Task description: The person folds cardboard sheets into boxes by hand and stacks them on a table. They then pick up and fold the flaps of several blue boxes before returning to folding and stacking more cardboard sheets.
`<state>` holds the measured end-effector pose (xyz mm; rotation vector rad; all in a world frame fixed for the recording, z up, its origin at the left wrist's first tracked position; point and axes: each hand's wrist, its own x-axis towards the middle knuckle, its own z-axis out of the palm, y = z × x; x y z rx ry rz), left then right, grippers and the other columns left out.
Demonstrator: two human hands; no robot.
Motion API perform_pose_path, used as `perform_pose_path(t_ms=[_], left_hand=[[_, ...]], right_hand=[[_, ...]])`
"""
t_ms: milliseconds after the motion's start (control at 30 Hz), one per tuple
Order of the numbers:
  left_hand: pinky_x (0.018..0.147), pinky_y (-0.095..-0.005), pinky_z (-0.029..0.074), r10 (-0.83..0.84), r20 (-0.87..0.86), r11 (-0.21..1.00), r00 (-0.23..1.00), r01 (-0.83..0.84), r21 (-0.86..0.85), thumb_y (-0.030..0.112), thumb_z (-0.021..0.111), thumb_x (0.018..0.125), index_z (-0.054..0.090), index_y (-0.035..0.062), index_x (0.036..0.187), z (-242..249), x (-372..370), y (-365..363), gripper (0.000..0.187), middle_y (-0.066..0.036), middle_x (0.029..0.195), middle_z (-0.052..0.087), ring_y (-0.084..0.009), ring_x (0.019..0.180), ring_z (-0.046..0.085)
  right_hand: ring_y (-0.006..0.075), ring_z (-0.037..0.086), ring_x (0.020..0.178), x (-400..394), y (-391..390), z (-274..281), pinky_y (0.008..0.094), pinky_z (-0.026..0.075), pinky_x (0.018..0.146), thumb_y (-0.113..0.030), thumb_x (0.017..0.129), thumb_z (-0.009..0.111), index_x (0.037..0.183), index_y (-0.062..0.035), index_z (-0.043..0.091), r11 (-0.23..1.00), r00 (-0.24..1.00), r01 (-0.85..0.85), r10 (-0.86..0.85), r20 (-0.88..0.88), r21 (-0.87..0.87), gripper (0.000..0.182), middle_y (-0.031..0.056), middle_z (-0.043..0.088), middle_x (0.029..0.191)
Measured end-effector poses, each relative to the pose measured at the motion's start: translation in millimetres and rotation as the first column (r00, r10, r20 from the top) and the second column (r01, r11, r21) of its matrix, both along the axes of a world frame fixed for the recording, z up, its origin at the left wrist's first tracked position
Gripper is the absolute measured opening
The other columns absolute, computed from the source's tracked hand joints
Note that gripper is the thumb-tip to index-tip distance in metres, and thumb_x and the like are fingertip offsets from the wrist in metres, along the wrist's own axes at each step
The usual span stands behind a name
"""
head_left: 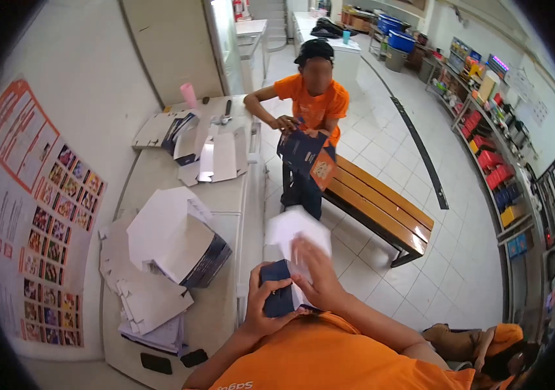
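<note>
Head view looks down at the person's own two hands working a dark blue carton point(281, 296), held close to the chest, low in the middle of the frame. The left hand point(261, 305) grips it from the nine o'clock side, fingers curled round the edge and thumb on top. The right hand point(316, 276) lies over it from three o'clock, fingers together and stretched flat toward twelve, pressing on a white flap point(294, 231) that stands up above the box.

At nine o'clock from the hands, on the white counter point(225, 195), sits a pile of flat white carton blanks point(160, 260). At twelve o'clock a co-worker point(313, 97) in an orange shirt stands handling another dark box point(307, 156), with a wooden bench point(381, 208) just beside.
</note>
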<state>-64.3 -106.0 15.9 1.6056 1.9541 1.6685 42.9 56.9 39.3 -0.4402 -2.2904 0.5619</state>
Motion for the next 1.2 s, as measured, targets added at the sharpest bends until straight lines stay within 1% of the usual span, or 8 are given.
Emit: perform_pose_path(t_ms=[67,133,233,333,567,700,800,1200], left_hand=[[0.105,-0.0466,0.045,-0.007,0.057,1.000,0.998,0.005,0.029,0.028,0.093,0.072,0.059,0.0102,0.124,-2,-1,-15,0.064,-0.025,0.140,0.042,-0.0400,0.132,0.047],[0.106,-0.0479,0.045,0.042,0.046,0.999,0.998,-0.042,-0.004,0.028,0.092,0.075,0.058,0.0088,0.122,3,-1,-32,0.062,-0.026,0.140,0.041,-0.0411,0.133,0.047],[0.103,-0.0503,0.046,0.289,0.040,0.934,0.957,-0.291,0.205,0.032,0.096,0.068,0.066,0.0149,0.122,13,2,-54,0.065,-0.029,0.138,0.042,-0.0454,0.129,0.047],[0.105,-0.0521,0.046,0.371,-0.130,0.908,0.919,-0.329,0.260,0.034,0.097,0.065,0.072,0.0181,0.117,21,-3,-75,0.060,-0.026,0.139,0.042,-0.0447,0.131,0.046],[0.115,-0.0516,0.034,0.609,-0.093,0.646,0.788,-0.425,0.634,0.039,0.095,0.068,0.047,0.0313,0.152,9,-48,-54,0.097,-0.020,0.145,0.039,-0.0451,0.141,0.040],[0.102,-0.0442,0.043,0.673,0.408,0.560,0.617,-0.785,0.265,0.032,0.084,0.082,0.041,0.0076,0.150,-24,-125,-125,0.084,-0.018,0.131,0.052,-0.0290,0.124,0.052],[0.093,-0.0409,0.047,0.815,0.197,0.574,0.545,-0.807,-0.141,0.019,0.078,0.086,0.047,0.0075,0.146,-52,-158,-147,0.069,-0.015,0.120,0.056,-0.0268,0.110,0.054],[0.072,-0.0360,0.055,0.707,-0.040,0.668,0.706,-0.686,-0.288,0.018,0.080,0.078,0.065,0.0065,0.117,-38,-178,-170,0.044,-0.012,0.097,0.068,-0.0255,0.079,0.065]], right_hand=[[0.0397,0.053,0.128,-11,6,-19,0.0468,0.041,0.107,-0.028,0.101,0.062,0.148,-0.0042,0.047,0.486,0.771,-0.348,0.635,0.051,-0.802,0.054,0.0244,0.052,0.144],[0.0425,0.049,0.133,-26,13,-40,0.0474,0.040,0.109,-0.030,0.097,0.068,0.151,-0.0037,0.044,0.376,0.669,-0.442,0.743,-0.020,-0.814,0.065,0.0249,0.047,0.151],[0.0341,0.064,0.111,-48,2,-38,0.0383,0.050,0.093,-0.028,0.095,0.071,0.136,0.0019,0.053,0.925,0.931,-0.354,0.362,0.040,-0.136,0.054,0.0244,0.060,0.131],[0.0377,0.070,0.102,-75,-8,-31,0.0413,0.053,0.089,-0.019,0.088,0.075,0.121,0.0019,0.061,0.643,0.806,-0.040,0.473,0.355,-0.765,0.041,0.0253,0.070,0.110],[0.0407,0.065,0.113,-202,-17,-17,0.0450,0.050,0.095,-0.013,0.088,0.071,0.116,0.0032,0.060,0.681,0.717,-0.641,0.696,0.041,-0.354,0.034,0.0261,0.066,0.121],[0.0396,0.064,0.116,-274,-15,19,0.0431,0.050,0.098,-0.026,0.086,0.077,0.126,0.0052,0.061,0.719,0.730,-0.552,0.661,0.172,-0.423,0.054,0.0262,0.066,0.125],[0.0405,0.066,0.113,-332,2,-12,0.0434,0.050,0.099,-0.032,0.082,0.080,0.121,0.0057,0.065,0.630,0.574,-0.667,0.775,0.264,-0.397,0.056,0.0285,0.069,0.118],[0.0464,0.068,0.102,-320,-21,-22,0.0499,0.055,0.091,-0.026,0.085,0.076,0.105,0.0056,0.066,0.813,0.666,-0.583,0.477,0.574,0.000,0.039,0.0301,0.070,0.104]])
